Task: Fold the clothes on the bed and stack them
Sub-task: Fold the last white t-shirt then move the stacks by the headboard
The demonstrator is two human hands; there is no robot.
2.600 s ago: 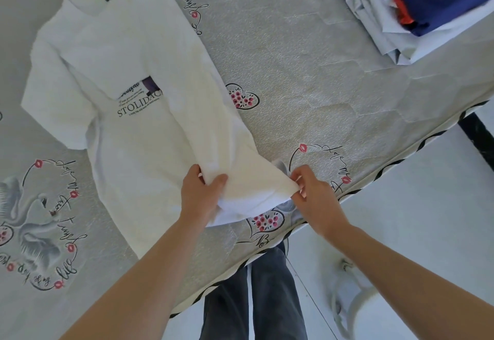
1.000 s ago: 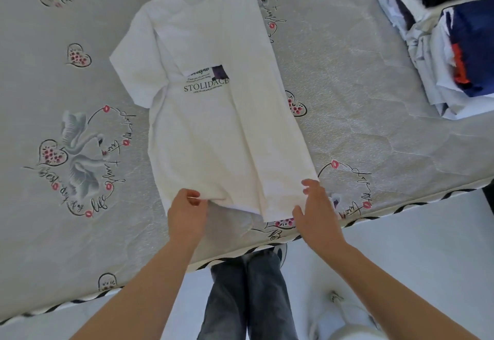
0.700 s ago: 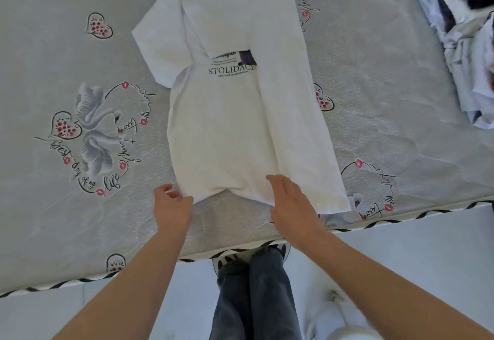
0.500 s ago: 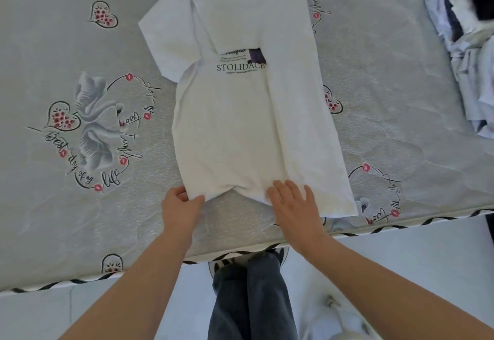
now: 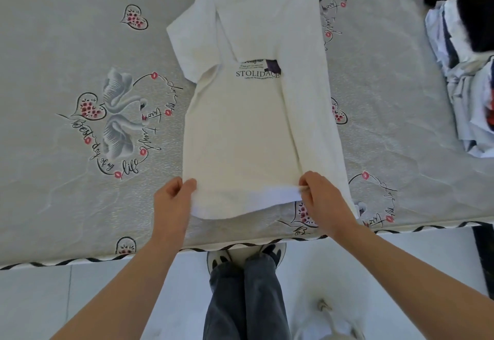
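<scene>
Hands work the hem of a white T-shirt [image 5: 240, 131] that lies flat on the bed [image 5: 66, 32], collar at twelve o'clock and hem at six, near the mattress edge. The shirt's right side is folded inward over the body, covering the end of the printed word STOLIDACE on the chest; the left short sleeve still spreads out toward ten o'clock. Left hand [image 5: 172, 203] grips the hem's left corner, thumb on top of the fabric and fingers curled beneath it. Right hand [image 5: 324, 200] pinches the hem at the inner edge of the folded panel, lifting a thin layer of cloth. At three o'clock, well apart from the shirt, sits a pile of clothes [image 5: 465, 77] in white, pale blue and dark fabrics. Swans [image 5: 117, 115] and hearts are printed on the grey mattress cover at nine o'clock.
</scene>
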